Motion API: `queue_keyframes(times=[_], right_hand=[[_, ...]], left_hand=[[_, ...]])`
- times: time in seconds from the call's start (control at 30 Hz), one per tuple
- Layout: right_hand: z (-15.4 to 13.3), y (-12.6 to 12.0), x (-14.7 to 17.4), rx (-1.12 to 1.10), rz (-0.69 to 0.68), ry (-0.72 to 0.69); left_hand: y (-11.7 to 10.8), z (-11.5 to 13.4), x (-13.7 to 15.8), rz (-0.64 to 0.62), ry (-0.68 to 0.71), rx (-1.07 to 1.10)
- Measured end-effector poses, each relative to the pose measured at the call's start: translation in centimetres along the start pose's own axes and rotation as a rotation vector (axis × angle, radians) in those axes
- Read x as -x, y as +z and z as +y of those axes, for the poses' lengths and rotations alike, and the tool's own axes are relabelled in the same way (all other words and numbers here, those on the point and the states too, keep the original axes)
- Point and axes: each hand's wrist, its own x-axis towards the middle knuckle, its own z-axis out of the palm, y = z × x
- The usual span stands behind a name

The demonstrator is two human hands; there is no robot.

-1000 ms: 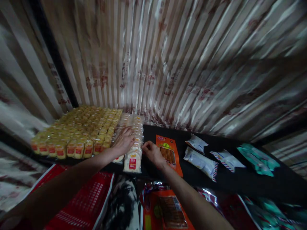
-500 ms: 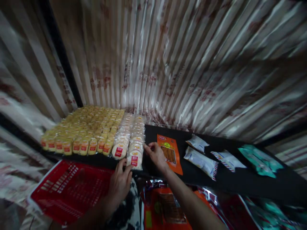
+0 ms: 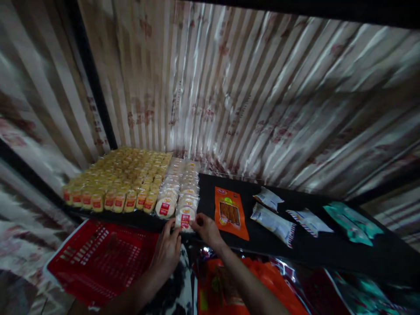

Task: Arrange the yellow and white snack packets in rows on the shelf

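Two rows of clear-wrapped round white crackers with red labels stand on a black shelf [image 3: 206, 188]. The front cracker packet [image 3: 186, 220] of the right row is between my two hands. My left hand [image 3: 168, 248], fingers bent, touches its lower left edge. At its right edge, my right hand [image 3: 207, 231] has thumb and fingertips closed together. Beside it, the left cracker row ends in another round packet [image 3: 164, 207]. Further left are many small yellow wrapped cakes [image 3: 121, 175] in tight rows, with red and orange labels on the front ones.
An orange snack pouch [image 3: 231, 213] lies right of my right hand. Beyond it are white packets [image 3: 274, 221] and teal packets [image 3: 352, 221]. Below the shelf edge are a red basket [image 3: 108, 258] and more orange packages [image 3: 256, 280]. Striped, patterned sheeting [image 3: 210, 87] hangs behind.
My right hand has moved down and left, from beside the middle of the cracker row to the front packet's right edge. My left hand stays at the lower left edge.
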Motion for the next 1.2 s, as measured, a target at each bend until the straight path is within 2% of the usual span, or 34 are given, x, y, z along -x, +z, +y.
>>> queue_keyframes(times=[0.23, 0.47, 0.6, 0.7, 0.97, 1.2], right_hand=[[-0.1, 0.0, -0.1, 0.018, 0.07, -0.015], [0.2, 0.8, -0.2, -0.006, 0.144, 0.032], [0.5, 1.2, -0.2, -0.034, 0.18, 0.01], [0.4, 1.3, -0.2, -0.012, 0.2, 0.02], [0.8, 1.2, 0.4, -0.195, 0.16, -0.037], [0.7, 0.9, 0.6, -0.215, 0.114, -0.046]], left_hand=[[0.2, -0.1, -0.6, 0.022, 0.028, -0.009], [0.6, -0.2, -1.0, 0.013, 0.013, -0.114], [0.7, -0.1, -0.5, 0.051, 0.066, -0.148], [0.8, 0.1, -0.3, 0.022, 0.124, -0.166], [0.3, 0.9, -0.5, -0.065, 0.146, -0.191], [0.2, 0.6, -0.4, -0.089, 0.118, -0.203]])
